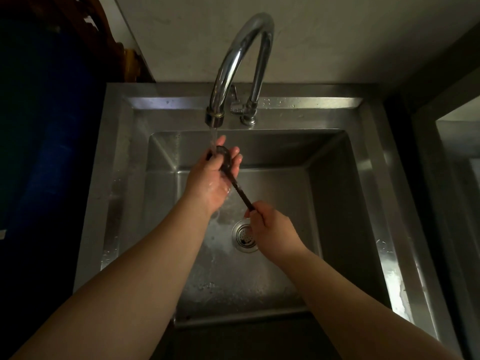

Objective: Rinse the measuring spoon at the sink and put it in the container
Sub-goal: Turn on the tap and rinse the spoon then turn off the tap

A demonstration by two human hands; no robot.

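A dark measuring spoon (240, 194) is held over the steel sink (345, 193), its bowl up under the running water from the chrome faucet (233, 63). My left hand (215, 178) cups and wraps the spoon's bowl, with the stream landing on it. My right hand (270, 224) pinches the end of the spoon's long handle, lower and to the right, just above the drain (242, 236). No container shows in this view.
The sink basin is wet and holds nothing else. A faucet handle (237, 106) sits at the base of the spout by the back wall. A second steel edge (454, 162) shows at the far right; the left side is dark.
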